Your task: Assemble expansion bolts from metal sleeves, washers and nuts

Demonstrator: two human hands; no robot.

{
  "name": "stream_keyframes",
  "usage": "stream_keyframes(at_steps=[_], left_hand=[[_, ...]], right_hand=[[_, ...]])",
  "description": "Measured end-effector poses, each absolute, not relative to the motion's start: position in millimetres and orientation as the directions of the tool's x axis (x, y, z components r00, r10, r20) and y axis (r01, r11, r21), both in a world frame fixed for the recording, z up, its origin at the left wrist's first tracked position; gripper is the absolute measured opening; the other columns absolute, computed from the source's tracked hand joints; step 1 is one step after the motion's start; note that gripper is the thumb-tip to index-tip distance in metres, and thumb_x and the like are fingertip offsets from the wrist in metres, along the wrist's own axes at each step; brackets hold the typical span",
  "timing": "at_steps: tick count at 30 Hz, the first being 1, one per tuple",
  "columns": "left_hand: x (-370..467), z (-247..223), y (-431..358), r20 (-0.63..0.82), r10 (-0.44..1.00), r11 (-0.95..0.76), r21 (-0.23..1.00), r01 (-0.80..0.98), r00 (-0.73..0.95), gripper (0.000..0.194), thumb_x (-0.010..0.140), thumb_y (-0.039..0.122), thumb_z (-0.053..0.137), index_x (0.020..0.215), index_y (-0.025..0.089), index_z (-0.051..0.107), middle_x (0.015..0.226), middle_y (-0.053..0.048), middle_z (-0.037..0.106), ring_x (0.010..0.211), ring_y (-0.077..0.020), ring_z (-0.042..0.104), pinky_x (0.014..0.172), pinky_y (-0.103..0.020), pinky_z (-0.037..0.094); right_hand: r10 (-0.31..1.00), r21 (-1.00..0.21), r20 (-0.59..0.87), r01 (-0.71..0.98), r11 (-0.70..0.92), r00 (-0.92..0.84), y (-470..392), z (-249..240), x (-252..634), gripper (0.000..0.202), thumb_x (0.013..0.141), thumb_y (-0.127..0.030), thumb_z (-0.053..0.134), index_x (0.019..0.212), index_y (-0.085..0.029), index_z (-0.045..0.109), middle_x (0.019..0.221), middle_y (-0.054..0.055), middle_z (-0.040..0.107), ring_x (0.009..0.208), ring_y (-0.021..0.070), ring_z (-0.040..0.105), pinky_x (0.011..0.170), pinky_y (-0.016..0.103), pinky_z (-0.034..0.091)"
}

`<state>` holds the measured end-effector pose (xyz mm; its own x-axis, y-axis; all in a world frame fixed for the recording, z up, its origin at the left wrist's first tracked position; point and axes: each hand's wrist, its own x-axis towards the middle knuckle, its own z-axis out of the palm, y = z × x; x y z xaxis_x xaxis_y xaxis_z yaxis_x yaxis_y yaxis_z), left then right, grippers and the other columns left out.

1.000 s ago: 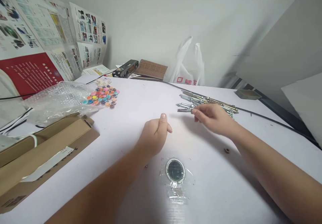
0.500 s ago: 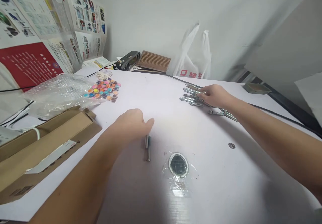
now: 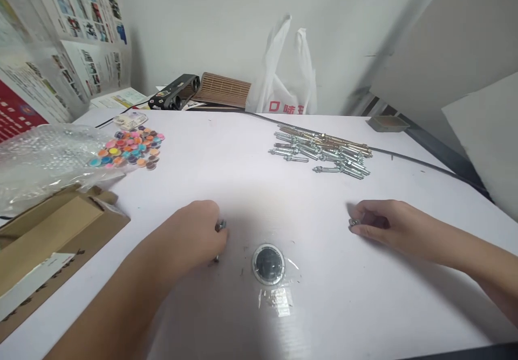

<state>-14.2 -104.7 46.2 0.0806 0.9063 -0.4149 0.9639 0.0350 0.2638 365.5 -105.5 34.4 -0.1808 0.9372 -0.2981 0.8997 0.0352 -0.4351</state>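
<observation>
My left hand (image 3: 198, 236) is closed low over the white tabletop (image 3: 315, 306). Parts of small metal tubes (image 3: 220, 225) show at its fingers; the rest is hidden by the hand. On the right, my right hand (image 3: 388, 222) pinches a small metal nut (image 3: 355, 222) between thumb and fingers, close to the table surface. A pile of expansion bolts (image 3: 335, 152), silver and some brassy, lies farther back, apart from both hands. Between the hands and a little nearer, a round glass-topped disc (image 3: 268, 264) is fixed down with clear tape.
At left lie an open cardboard box (image 3: 52, 246), bubble wrap (image 3: 60, 149) and colourful round pieces (image 3: 133, 147). Along the back are a black device (image 3: 174, 93), a slatted brown mat (image 3: 224, 89), a white plastic bag (image 3: 283, 90) and a grey tray (image 3: 387, 123).
My right hand has left the bolt pile, come nearer and taken hold of the nut. My left hand has closed over the two metal tubes. The view has shifted right.
</observation>
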Motion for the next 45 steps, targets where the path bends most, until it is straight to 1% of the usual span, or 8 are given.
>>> stream_keyframes(at_steps=[7,11,14,18,25,31,38,45], left_hand=[[0.9,57.3,-93.2,-0.284,0.926,-0.069,0.520,0.852,0.248,0.033,0.082,0.040,0.051,0.057,0.019,0.042,0.058,0.000,0.049,0.052,-0.0142,0.042,0.048,-0.029,0.025],[13.6,61.2,-91.1,-0.167,0.971,0.004,0.729,0.684,0.172,0.030,0.083,0.042,0.055,0.065,0.019,0.052,0.058,0.002,0.052,0.052,-0.0118,0.043,0.050,-0.025,0.027],[18.1,57.9,-90.4,-0.173,0.975,0.069,0.834,0.547,0.140,0.031,0.083,0.045,0.058,0.069,0.017,0.059,0.059,0.002,0.055,0.053,-0.0113,0.046,0.052,-0.024,0.031],[18.3,53.3,-89.2,-0.160,0.975,0.086,0.913,0.398,0.155,0.034,0.084,0.045,0.060,0.067,0.015,0.061,0.060,0.002,0.056,0.058,-0.0108,0.049,0.058,-0.024,0.035],[16.6,46.3,-86.7,-0.140,0.964,0.092,0.974,0.208,0.226,0.029,0.087,0.041,0.061,0.074,0.015,0.067,0.069,-0.001,0.064,0.068,-0.0118,0.055,0.066,-0.024,0.040],[5.1,35.9,-72.6,-0.231,0.967,0.241,0.966,-0.093,0.106,0.047,0.080,0.039,0.072,0.120,0.017,0.058,0.080,-0.002,0.064,0.070,-0.0110,0.056,0.071,-0.025,0.045],[-0.1,35.5,-71.6,-0.278,0.896,0.384,0.877,-0.290,0.346,0.028,0.084,0.034,0.069,0.103,0.015,0.061,0.065,0.002,0.052,0.057,-0.0059,0.047,0.056,-0.018,0.040],[5.9,34.4,-74.0,-0.270,0.939,0.323,0.907,-0.270,0.213,0.032,0.088,0.023,0.064,0.118,0.012,0.062,0.091,-0.007,0.066,0.079,-0.0109,0.060,0.078,-0.025,0.050]], right_hand=[[0.895,-0.491,-0.359,0.869,0.060,-0.264,-103.7,35.6,353.6,0.026,0.086,-0.043,0.056,0.074,-0.020,0.055,0.065,0.001,0.055,0.058,0.0139,0.043,0.053,0.028,0.034],[0.846,-0.743,-0.276,0.660,0.113,-0.456,-99.9,43.5,312.8,0.008,0.081,-0.027,0.056,0.080,-0.020,0.057,0.072,0.001,0.055,0.064,0.0134,0.047,0.057,0.027,0.036],[0.716,-0.915,-0.348,0.385,-0.119,-0.605,-91.0,44.2,266.6,0.007,0.074,-0.019,0.049,0.073,-0.017,0.056,0.065,0.002,0.055,0.058,0.0120,0.045,0.055,0.027,0.034],[0.567,-0.801,-0.519,0.133,-0.584,-0.640,-76.6,38.7,217.8,0.013,0.068,-0.023,0.040,0.063,-0.017,0.051,0.052,-0.001,0.042,0.045,0.0088,0.030,0.045,0.026,0.018],[0.769,-0.976,-0.066,0.201,0.083,-0.635,-71.1,18.3,201.2,0.030,0.090,-0.042,0.055,0.076,-0.016,0.055,0.056,-0.007,0.031,0.051,0.0072,0.024,0.046,0.025,0.017],[0.755,-0.934,-0.001,0.270,0.233,-0.655,-74.2,10.1,210.3,0.039,0.096,-0.043,0.046,0.067,-0.017,0.046,0.057,-0.006,0.031,0.051,0.0070,0.025,0.045,0.023,0.021],[0.671,-0.908,0.126,0.187,0.375,-0.731,-81.4,8.3,215.6,0.037,0.096,-0.031,0.046,0.063,-0.019,0.036,0.054,-0.006,0.030,0.050,0.0067,0.025,0.044,0.023,0.022],[0.682,-0.861,0.160,0.238,0.451,-0.714,-86.6,8.6,213.2,0.035,0.095,-0.029,0.047,0.063,-0.019,0.037,0.054,-0.006,0.032,0.049,0.0069,0.026,0.044,0.023,0.024]])
